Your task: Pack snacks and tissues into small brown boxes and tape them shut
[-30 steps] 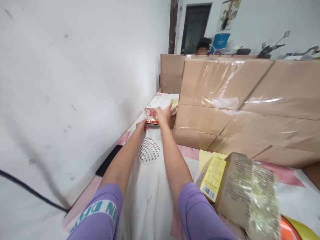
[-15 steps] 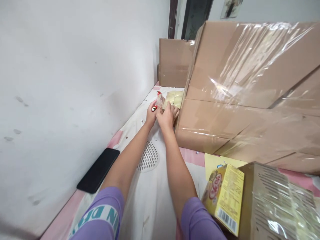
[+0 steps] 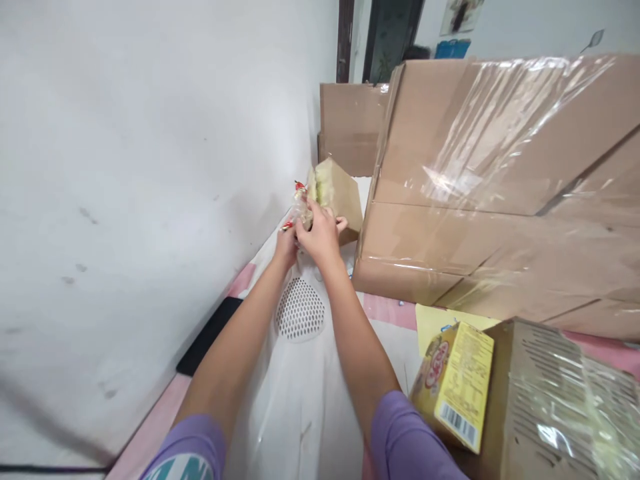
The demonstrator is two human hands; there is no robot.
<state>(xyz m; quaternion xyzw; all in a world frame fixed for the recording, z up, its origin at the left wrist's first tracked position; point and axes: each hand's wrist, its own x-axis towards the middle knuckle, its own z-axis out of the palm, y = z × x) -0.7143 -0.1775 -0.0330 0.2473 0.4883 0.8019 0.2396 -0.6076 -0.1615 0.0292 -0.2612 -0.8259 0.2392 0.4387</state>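
At arm's length, near the wall, my left hand (image 3: pixel 287 245) is closed around a crinkled clear plastic packet with red ends (image 3: pixel 300 208). My right hand (image 3: pixel 321 235) pinches at the same packet with thumb and forefinger, its other fingers bent against a small brown cardboard box (image 3: pixel 347 200). That box is tilted, and its pale yellow, plastic-covered side (image 3: pixel 324 181) faces left toward the packet. The packet's contents are too small to make out, and the left fingertips are partly hidden.
Large taped cardboard boxes (image 3: pixel 450 240) stand to the right, another carton (image 3: pixel 350 123) behind. A white wall (image 3: pixel 150 167) bounds the left. A black phone (image 3: pixel 210 337), a perforated white piece (image 3: pixel 300 310), a yellow box (image 3: pixel 465 387) and a plastic-wrapped carton (image 3: pixel 545 400) lie nearer.
The small cardboard box has been tipped up, turning its yellow side leftward. Both hands have shifted slightly left with the clear packet. The view has moved a little.
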